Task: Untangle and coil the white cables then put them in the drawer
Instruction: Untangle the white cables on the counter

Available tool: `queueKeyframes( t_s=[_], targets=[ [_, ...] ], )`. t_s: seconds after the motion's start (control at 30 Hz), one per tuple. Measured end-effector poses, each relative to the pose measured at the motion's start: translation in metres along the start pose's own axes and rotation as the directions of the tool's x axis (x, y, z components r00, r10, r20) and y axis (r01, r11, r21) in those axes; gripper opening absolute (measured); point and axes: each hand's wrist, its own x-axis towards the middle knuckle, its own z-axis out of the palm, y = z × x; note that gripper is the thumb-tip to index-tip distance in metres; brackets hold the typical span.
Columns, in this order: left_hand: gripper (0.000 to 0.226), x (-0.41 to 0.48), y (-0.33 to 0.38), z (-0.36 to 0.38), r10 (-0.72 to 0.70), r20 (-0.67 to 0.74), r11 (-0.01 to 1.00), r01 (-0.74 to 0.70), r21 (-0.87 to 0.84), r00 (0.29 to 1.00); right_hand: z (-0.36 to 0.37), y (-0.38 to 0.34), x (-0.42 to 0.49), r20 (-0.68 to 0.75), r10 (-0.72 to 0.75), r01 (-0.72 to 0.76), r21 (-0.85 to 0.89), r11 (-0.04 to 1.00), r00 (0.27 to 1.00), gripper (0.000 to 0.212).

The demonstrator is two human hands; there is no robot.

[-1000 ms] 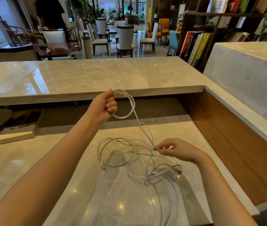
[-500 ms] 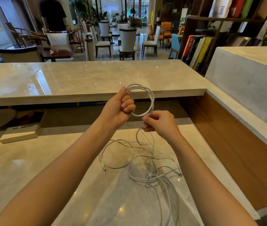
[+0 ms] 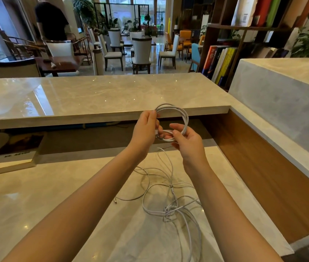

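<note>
My left hand [image 3: 146,127] grips a small coil of white cable [image 3: 176,110], held up in front of the raised counter edge. My right hand [image 3: 187,140] pinches the lower part of that coil, its thumb and fingers curled round the strands. From the coil a loose strand drops to the lower marble desk, where a tangle of white cables [image 3: 168,203] lies between my forearms. One cable end with a plug [image 3: 115,201] lies at the tangle's left. No drawer is in view.
A raised marble counter [image 3: 93,97] runs across in front. A wooden side panel [image 3: 263,176] borders the lower desk [image 3: 36,201] on the right. A book [image 3: 15,159] lies at the far left under the counter. Beyond are chairs, tables, bookshelves and a standing person [image 3: 51,21].
My right hand rose from the tangle on the desk to the coil and laid more cable on it. The coil has grown, and both hands have shifted to the right.
</note>
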Motion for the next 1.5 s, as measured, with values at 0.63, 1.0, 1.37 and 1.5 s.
queueKeyframes(
  t_s=[0.63, 1.0, 1.37, 1.5],
  targets=[
    [0.018, 0.026, -0.023, 0.001, 0.118, -0.199, 0.905, -0.023, 0.425, 0.973, 0.007, 0.02, 0.007, -0.112, -0.018, 0.031, 0.117, 0.993, 0.994, 0.02],
    [0.019, 0.021, -0.028, -0.013, -0.234, -0.089, 0.954, 0.246, 0.171, 0.968, -0.004, 0.028, 0.017, 0.246, 0.138, -0.239, 0.454, 0.858, 0.96, 0.024],
    [0.018, 0.016, -0.033, -0.024, -0.515, 0.124, 0.729, 0.51, -0.456, 0.848, -0.001, 0.032, 0.031, 0.043, 0.26, -0.255, -0.085, 0.963, 0.965, 0.017],
    [0.019, 0.019, -0.036, -0.032, -0.458, 0.201, 0.78, 0.5, -0.376, 0.866, -0.002, 0.023, 0.041, -0.001, 0.019, -0.018, -0.352, 0.936, 1.0, 0.018]
  ],
)
